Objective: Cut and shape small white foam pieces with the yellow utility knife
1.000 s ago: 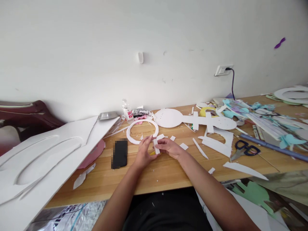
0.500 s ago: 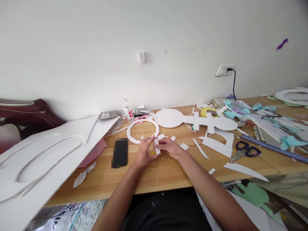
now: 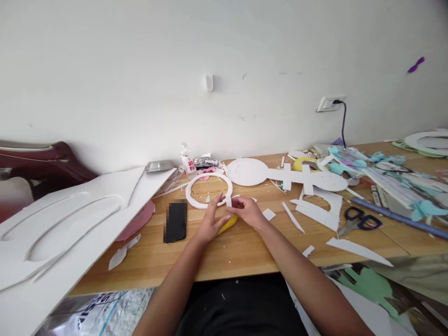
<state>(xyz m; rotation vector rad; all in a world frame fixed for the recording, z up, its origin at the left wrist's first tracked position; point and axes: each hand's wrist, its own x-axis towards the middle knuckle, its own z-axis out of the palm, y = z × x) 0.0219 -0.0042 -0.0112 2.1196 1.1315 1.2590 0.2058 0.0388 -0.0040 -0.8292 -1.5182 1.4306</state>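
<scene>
A small white foam strip [image 3: 228,201] stands at the near right edge of a white foam ring [image 3: 192,198] on the wooden table. My right hand [image 3: 248,212] pinches the strip from the right with thumb and fingers. Just left of it, my left hand [image 3: 210,223] has its thumb and fingers apart, with nothing between them; its fingertips are close to the ring. Below and between both hands lies a yellow piece [image 3: 228,225]. A white foam shape with a round end [image 3: 247,171] lies behind and to the right.
A black phone [image 3: 176,221] lies left of my hands. Scissors [image 3: 360,219] and white scraps are at the right. A large white foam board [image 3: 80,224] covers the left side. A bottle [image 3: 189,163] stands by the wall, and a blue tube [image 3: 402,218] lies far right.
The white strip has moved up toward the ring in my right hand. My left fingers have come away from it and spread. More of the yellow piece shows.
</scene>
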